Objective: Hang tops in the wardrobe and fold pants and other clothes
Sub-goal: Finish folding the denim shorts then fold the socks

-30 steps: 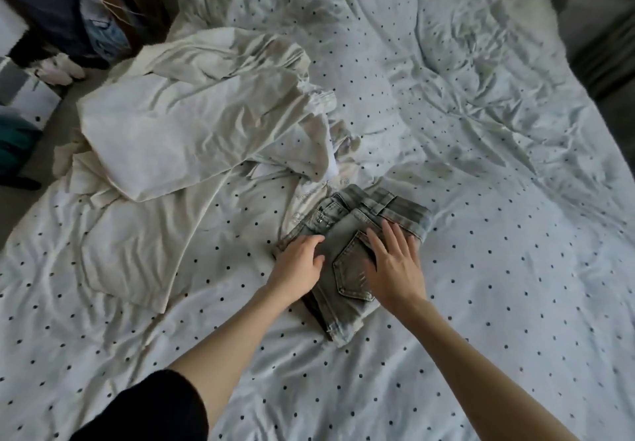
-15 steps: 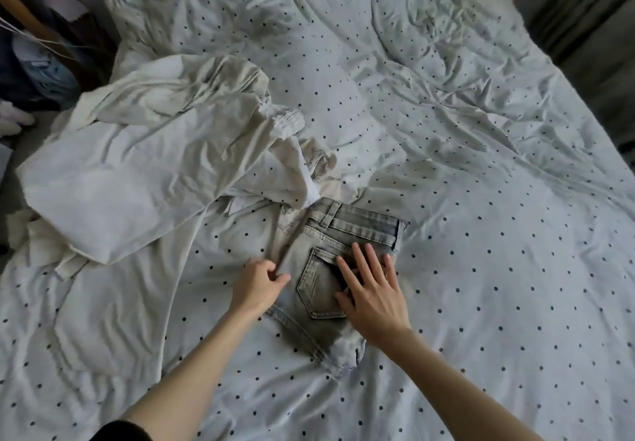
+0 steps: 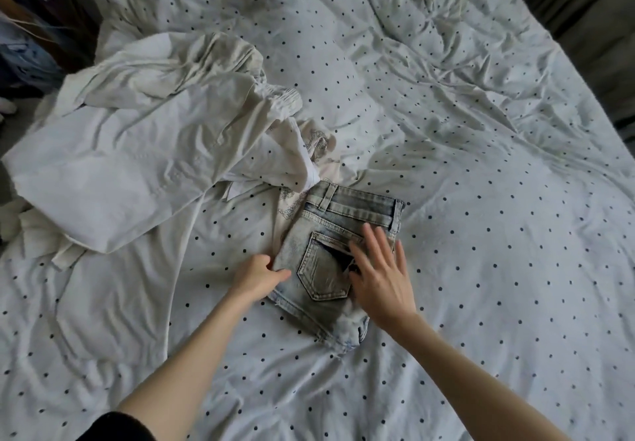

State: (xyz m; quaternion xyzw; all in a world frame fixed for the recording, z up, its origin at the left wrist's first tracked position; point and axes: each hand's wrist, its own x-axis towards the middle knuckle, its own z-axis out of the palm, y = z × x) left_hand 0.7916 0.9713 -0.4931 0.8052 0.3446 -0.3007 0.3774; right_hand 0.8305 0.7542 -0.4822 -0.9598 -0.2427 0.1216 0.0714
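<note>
1. The left hand (image 3: 258, 277) has its fingers curled onto the near-left edge of the folded jeans (image 3: 338, 251), with the thumb lying on top of the denim. The fingertips tuck under the fabric, so I can't see how much they've actually got hold of.
2. The right hand (image 3: 379, 277) is spread flat with straight fingers over the right half of the jeans. It's a bit motion-blurred, so I can't tell if the palm is pressing down or just skimming the cloth.
3. The jeans sit between the 2 hands as a small folded bundle, back pocket (image 3: 321, 270) up, waistband on the side away from the hands. The right hand hides the bundle's right edge.
4. Just beyond the left hand, a printed pale garment (image 3: 288, 205) pokes out from under the jeans. Most of it is covered, so no idea what it is.
5. Further out on the left-hand side there's a big rumpled heap of white clothes (image 3: 137, 152). Can't tell how many pieces are in it.
6. Everything lies on a wrinkled polka-dot bedsheet (image 3: 481, 200).
7. Far beyond the left hand, at the frame corner, there's dark clutter (image 3: 31, 28), cut off and too dim to make out.
</note>
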